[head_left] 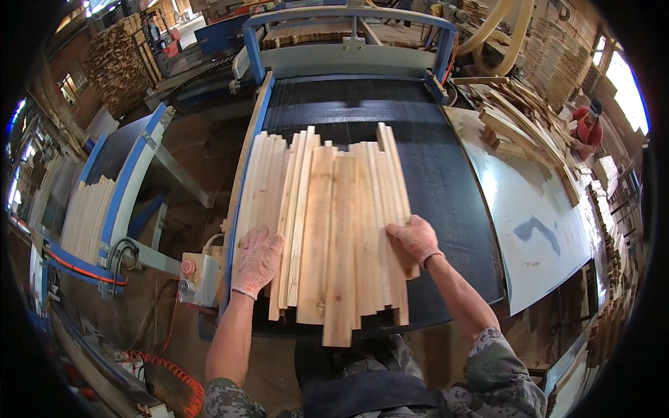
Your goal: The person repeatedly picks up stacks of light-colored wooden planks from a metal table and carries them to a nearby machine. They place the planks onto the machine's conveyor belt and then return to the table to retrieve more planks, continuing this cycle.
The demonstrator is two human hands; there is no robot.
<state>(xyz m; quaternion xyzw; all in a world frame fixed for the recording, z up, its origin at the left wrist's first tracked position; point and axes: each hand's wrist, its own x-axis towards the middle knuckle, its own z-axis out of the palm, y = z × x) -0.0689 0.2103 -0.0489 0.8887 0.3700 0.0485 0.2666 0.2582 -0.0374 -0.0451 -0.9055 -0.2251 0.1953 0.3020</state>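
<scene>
A bunch of light wooden boards (334, 223) lies flat on a black belt (446, 181). The boards lie side by side, touching, and some overlap. Their long sides run from the near edge of the belt toward the far edge, where a blue metal frame (348, 17) crosses over. The near ends stick out past the near edge of the belt, and one board in the middle pokes out the most. The far ends are uneven, some longer, some shorter.

The left hand (256, 261) wears a pale knit glove. It lies flat with fingers spread, pressing on the boards at the left side of the bunch, close to the belt's left edge. The right hand (416, 239) has the same kind of glove. It lies flat on the boards at the right side, fingers bent a little over the outer boards.

A grey box with a red round button (188, 267) sits just left of the belt's near left corner. A white sheet table (529, 209) with a blue smear lies along the right edge. More boards lie stacked on a side belt at the far left (87, 212). A person in red (587, 125) stands far off to the right, beside piles of wood (516, 111).
</scene>
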